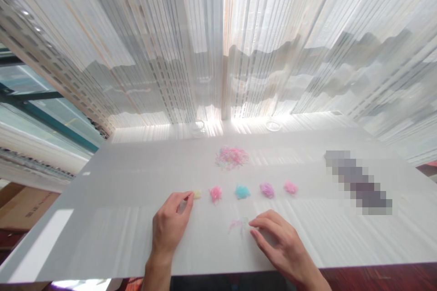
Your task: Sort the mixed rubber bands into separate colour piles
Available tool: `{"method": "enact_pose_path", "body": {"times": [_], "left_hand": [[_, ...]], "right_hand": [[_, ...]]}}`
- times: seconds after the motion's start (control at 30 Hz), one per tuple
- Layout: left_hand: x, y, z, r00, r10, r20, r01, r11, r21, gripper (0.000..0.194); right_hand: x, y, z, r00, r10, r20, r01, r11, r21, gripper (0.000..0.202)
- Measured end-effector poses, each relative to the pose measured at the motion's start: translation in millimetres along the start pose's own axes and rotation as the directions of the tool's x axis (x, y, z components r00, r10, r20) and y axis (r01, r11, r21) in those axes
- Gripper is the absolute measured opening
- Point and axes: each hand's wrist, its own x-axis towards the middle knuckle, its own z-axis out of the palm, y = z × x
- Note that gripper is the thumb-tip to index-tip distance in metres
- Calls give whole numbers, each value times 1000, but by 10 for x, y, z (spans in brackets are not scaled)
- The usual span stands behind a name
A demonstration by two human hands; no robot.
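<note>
Color piles sat sorted, the twelve o'clock pile jumbled. Left hand pinched yellow strands; right hand spread by loose strands.

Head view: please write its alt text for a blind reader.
The left hand pinches a pale yellow tuft on a white table; the right hand, open, is beside loose strands. Four colored tufts lie alongside, a mixed pile beyond.
</note>
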Motion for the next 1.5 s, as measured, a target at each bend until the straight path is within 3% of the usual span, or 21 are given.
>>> {"method": "enact_pose_path", "body": {"times": [0.33,0.47,0.57,0.67,0.8,0.97,1.5], "left_hand": [[-5,32,-25,999,-30,-32,29,999,-39,19],[-44,181,-89,996,32,-89,-41,994,-102,12],[-124,410,-110,989,148,-10,-147,963,-226,10],[-210,660,-49,946,287,153,-216,906,-363,11],[-274,860,102,909,352,222,-253,891,-377,12],[-291,873,192,906,345,245,-254,907,-336,13],[-288,856,159,904,338,262,-212,886,-412,11]], "right_hand": [[17,2,-5,1000,9,7,-9,1000,2,11],[32,-14,-13,999,36,-15,-35,999,17,14],[31,-6,-7,997,44,-61,-44,999,-1,16],[27,21,23,996,20,-83,-27,997,-76,18],[31,45,70,998,-1,-55,-9,985,-174,21],[35,56,91,1000,-2,-30,-3,981,-196,18],[44,5,0,999,-3,-47,1,998,-59,13]]}}
